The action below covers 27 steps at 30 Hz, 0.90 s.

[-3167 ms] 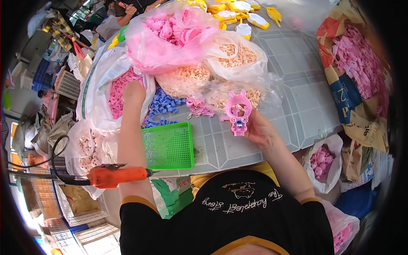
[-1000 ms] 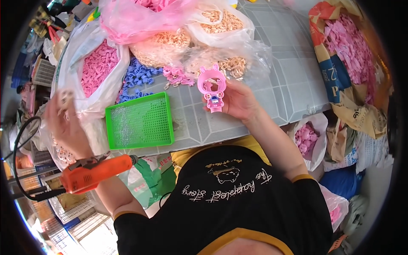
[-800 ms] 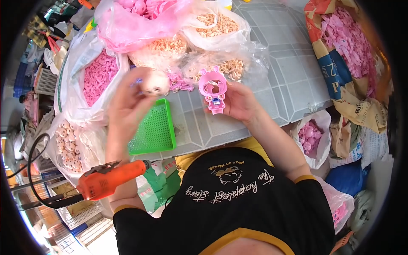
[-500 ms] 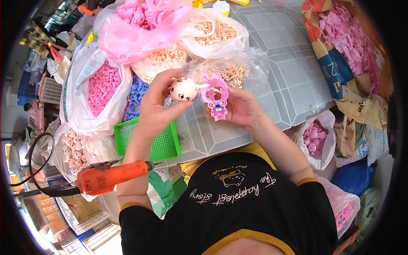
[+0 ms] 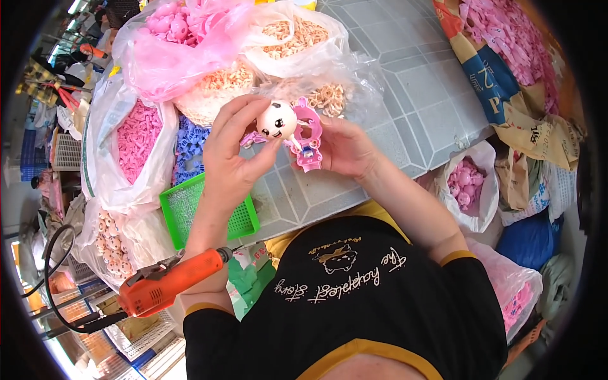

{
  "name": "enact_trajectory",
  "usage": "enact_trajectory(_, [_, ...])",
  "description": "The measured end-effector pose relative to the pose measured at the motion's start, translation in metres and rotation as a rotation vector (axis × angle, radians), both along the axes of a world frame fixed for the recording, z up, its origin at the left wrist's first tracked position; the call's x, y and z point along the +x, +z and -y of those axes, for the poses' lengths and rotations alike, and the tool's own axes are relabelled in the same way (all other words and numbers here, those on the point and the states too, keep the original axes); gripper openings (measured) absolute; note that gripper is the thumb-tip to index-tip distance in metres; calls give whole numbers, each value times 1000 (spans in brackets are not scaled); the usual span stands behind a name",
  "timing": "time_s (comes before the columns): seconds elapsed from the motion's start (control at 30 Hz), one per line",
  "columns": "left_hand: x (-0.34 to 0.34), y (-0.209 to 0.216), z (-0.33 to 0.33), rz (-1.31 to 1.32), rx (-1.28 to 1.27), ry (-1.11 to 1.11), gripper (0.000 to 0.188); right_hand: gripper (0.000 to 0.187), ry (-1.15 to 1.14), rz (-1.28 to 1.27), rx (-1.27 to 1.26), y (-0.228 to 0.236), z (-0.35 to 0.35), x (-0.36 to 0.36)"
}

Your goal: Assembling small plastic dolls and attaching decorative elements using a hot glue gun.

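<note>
My left hand [image 5: 229, 142] is closed around a small cream toy animal head [image 5: 277, 119] with dark eyes and an open smile, pinched between thumb and fingers. A bit of pink plastic [image 5: 252, 139] shows beside that thumb. In my right hand [image 5: 347, 149] is a pink hollow toy body shell [image 5: 311, 158], its ring-shaped upper part open and its lower part marked with blue and white. The head overlaps the shell's left side; whether the two are joined, I cannot tell. Both are held above the grey tabletop [image 5: 405, 114].
A green perforated tray [image 5: 253, 218] lies at the table's front left edge. An orange electric screwdriver [image 5: 171, 283] hangs beside my left forearm. Open bags of pink [image 5: 140, 142], blue [image 5: 190, 147] and cream parts [image 5: 294, 38] crowd the left; a paper sack [image 5: 484, 79] stands right.
The toy head has turned, so its face shows more fully, and it has come against the pink shell. Both hands keep their hold. The screwdriver has swung slightly, and the whole view has shifted.
</note>
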<state>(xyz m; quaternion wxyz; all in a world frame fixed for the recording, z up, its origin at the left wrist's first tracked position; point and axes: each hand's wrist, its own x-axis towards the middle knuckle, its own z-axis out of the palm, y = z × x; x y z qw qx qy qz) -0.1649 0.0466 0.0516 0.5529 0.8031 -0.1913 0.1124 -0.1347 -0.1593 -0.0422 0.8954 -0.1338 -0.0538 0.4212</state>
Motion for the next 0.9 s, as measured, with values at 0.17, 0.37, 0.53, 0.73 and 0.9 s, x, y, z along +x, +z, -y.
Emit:
enact_trajectory(0.17, [1, 0, 6, 123, 145, 53, 49, 57, -17, 39, -7, -4, 0, 1])
enact_trajectory(0.37, [2, -2, 9, 264, 330, 7, 50, 59, -16, 45, 14, 6, 0, -3])
enact_trajectory(0.53, [1, -5, 11, 281, 358, -25, 50, 59, -55, 86, -57, 2, 0, -3])
enact_trajectory(0.73, [1, -5, 9, 236, 346, -38, 48, 60, -52, 106, -80, 1, 0, -2])
enact_trajectory(0.9, [3, -6, 8, 217, 338, -47, 47, 60, -50, 93, -95, 2, 0, -1])
